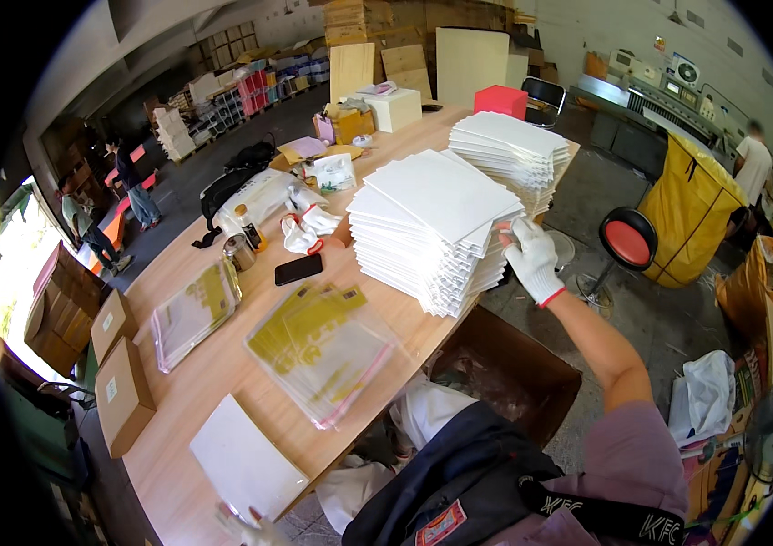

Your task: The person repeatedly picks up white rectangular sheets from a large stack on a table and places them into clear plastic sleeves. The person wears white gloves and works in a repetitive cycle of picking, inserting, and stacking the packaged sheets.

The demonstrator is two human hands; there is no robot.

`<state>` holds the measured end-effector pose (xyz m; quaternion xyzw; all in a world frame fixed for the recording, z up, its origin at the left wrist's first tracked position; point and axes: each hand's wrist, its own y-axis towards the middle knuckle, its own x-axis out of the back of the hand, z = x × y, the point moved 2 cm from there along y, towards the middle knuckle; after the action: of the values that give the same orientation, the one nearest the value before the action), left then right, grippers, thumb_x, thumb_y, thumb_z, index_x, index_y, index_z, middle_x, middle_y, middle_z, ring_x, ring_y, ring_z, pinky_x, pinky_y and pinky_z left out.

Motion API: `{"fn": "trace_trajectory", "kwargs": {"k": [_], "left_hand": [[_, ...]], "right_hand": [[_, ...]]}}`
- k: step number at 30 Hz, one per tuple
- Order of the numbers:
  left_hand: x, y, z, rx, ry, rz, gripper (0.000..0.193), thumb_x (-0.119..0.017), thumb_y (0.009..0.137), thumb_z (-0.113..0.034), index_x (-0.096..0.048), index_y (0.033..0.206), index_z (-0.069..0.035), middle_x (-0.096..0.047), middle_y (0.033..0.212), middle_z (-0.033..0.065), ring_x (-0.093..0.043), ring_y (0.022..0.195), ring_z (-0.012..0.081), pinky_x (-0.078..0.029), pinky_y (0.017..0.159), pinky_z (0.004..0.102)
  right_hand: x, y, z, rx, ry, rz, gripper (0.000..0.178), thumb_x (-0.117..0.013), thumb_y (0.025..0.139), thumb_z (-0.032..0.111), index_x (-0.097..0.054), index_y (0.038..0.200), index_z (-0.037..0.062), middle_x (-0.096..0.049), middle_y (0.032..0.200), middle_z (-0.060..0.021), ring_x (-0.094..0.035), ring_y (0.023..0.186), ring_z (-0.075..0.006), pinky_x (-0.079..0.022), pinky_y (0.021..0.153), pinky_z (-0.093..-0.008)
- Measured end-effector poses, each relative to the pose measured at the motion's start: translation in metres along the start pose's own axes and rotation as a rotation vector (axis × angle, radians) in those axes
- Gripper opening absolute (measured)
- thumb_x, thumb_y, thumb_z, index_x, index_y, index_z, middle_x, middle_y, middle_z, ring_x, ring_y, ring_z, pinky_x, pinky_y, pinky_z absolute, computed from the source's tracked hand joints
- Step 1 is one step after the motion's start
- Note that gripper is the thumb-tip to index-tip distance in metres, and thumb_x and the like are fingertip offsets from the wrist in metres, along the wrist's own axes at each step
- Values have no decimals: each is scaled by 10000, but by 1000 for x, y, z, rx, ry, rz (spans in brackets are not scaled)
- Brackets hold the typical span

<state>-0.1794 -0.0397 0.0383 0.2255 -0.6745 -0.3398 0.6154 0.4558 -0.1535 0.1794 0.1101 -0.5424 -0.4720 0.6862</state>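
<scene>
A tall stack of flat white boards (423, 205) stands on the table, its edges uneven. My right hand (535, 259), in a white glove with bare fingertips showing, is at the stack's right corner, its fingers closed on the edge of a board near the top. At the bottom edge, my left hand (250, 528) is blurred and partly cut off. It is beside the near edge of a single white board (248, 460) lying flat, and its grip cannot be made out. Clear plastic bags with gold print (318, 350) lie fanned between that board and the stack.
More bags (193, 314) lie at the left, near a black phone (299, 268), a bottle (248, 227) and white gloves (311, 229). A second board stack (509, 150) stands behind. Below the table edge is an open cardboard box (541, 369); a red stool (629, 238) stands to the right.
</scene>
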Motion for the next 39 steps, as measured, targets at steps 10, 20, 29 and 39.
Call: {"fn": "trace_trajectory", "kwargs": {"k": [10,20,29,39], "left_hand": [[-54,45,-213,-688,-694,535,304,-670,679,-146,-592,968,-93,-491,1274,140,-333,1271,383,-220,1064,538],[-121,44,-259,-690,-310,627,527,-616,733,-315,-528,1216,-121,-402,1368,180,-379,1238,374,-254,1030,518],[-114,68,-258,-580,-302,744,509,-666,666,-202,-528,1152,-144,-518,1158,110,-529,1014,307,-430,864,432],[-150,75,-240,-478,-457,697,309,-610,661,-45,-586,951,-148,-585,945,75,-575,855,292,-477,713,400]], "right_hand": [[-24,39,43,458,-393,424,255,-535,824,304,-579,1015,142,-620,984,-30,-586,945,-203,-441,827,-350],[18,18,22,624,-320,231,202,-502,845,290,-592,953,145,-616,956,-11,-589,907,-169,-450,794,-317],[43,-37,-36,-363,259,311,361,-497,896,421,-512,855,62,-620,673,-151,-632,609,-284,-481,528,-370],[-19,15,-64,-923,1233,283,263,-584,847,205,-538,1022,14,-619,821,-126,-580,536,-166,-481,413,-265]]}}
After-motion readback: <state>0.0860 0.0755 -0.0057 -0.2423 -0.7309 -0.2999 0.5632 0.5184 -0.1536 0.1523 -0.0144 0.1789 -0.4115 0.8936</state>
